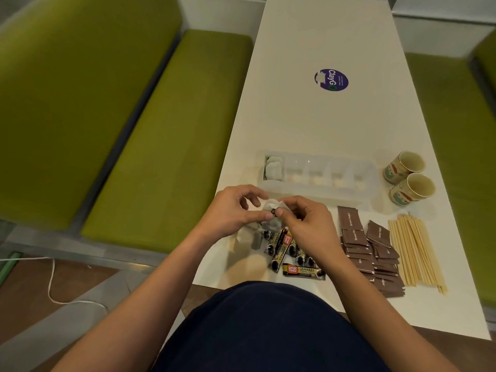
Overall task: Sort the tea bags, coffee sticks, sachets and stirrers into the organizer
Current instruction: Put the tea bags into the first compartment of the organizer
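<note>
A white tea bag (271,205) is held between my left hand (236,210) and my right hand (306,224), just in front of the clear organizer (316,193). The organizer's leftmost compartment holds tea bags (274,169); its other compartments look empty. Under my hands lies a heap of black coffee sticks (288,253), with more tea bags partly hidden beneath. To the right lie brown sugar sachets (367,248) and a bundle of wooden stirrers (416,251).
Two paper cups (409,178) lie on their sides right of the organizer. A purple round sticker (332,80) is on the white table (308,124) farther back. Green bench cushions (161,146) flank the table on both sides. A white cord (51,285) lies on the floor.
</note>
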Demonstrator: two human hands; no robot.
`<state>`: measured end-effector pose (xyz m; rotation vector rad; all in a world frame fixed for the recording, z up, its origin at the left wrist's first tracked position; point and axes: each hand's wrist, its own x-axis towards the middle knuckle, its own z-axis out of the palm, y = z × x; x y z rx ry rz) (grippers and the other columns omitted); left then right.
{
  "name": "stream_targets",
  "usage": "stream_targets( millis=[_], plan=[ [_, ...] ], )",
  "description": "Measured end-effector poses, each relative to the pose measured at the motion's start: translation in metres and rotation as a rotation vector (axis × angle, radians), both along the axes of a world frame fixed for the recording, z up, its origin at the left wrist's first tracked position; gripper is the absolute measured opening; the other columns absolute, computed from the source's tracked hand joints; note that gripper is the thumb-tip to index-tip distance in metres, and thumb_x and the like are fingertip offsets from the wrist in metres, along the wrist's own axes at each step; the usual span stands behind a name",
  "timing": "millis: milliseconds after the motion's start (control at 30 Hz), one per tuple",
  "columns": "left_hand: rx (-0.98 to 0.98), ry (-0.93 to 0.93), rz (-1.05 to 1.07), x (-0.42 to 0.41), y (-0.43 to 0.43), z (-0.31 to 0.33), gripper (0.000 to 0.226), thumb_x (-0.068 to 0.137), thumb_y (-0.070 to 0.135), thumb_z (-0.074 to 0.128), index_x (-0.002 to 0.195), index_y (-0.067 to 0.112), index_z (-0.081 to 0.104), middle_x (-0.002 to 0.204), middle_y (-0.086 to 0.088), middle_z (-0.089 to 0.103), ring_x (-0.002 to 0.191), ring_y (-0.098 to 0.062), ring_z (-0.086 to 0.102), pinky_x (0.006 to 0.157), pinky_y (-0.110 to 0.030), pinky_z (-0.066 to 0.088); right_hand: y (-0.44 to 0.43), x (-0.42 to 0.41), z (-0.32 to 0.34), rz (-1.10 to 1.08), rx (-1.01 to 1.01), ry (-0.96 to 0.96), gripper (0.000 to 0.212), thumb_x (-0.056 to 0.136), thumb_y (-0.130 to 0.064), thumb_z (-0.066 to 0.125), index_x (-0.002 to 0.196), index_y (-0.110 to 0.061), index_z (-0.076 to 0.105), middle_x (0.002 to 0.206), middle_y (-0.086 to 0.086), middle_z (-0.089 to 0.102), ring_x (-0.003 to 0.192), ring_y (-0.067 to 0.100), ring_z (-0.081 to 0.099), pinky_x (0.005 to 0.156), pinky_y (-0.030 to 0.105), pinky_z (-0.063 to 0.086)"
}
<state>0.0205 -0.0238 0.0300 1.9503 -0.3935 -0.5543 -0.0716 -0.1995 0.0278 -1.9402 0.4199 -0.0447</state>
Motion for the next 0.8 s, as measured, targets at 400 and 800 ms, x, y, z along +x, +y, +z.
stream_targets(
  millis=[400,800],
  plan=[
    [0.114,0.060,0.137,-0.020,0.064,-0.021,0.033,0.073,0.043,0.088,0.089,0.025,0.065,0.089,0.006,0.067,0.070,-0.007,0.054,0.064,-0.029,0.049,-0.007,-0.002,0.006,-0.098,-0.029,-0.051,0.016,0.095,-0.023,0.071,0.108,-0.031,0.076,0.096,-0.018,0.076,0.092,-0.001,0.068,0.079,0.025,0.054],
    [0.248,-0.240,0.002,-0.043,0.030,-0.030,0.005,0.092,0.027,0.069,0.095,0.029,0.073,0.089,0.015,0.064,0.080,-0.002,0.059,0.070,-0.015,0.041,-0.010,-0.006,0.002,-0.108,-0.026,-0.064,0.017,0.096,-0.020,0.069,0.107,-0.030,0.076,0.094,-0.018,0.076,0.091,0.001,0.069,0.077,0.026,0.055]
  ],
)
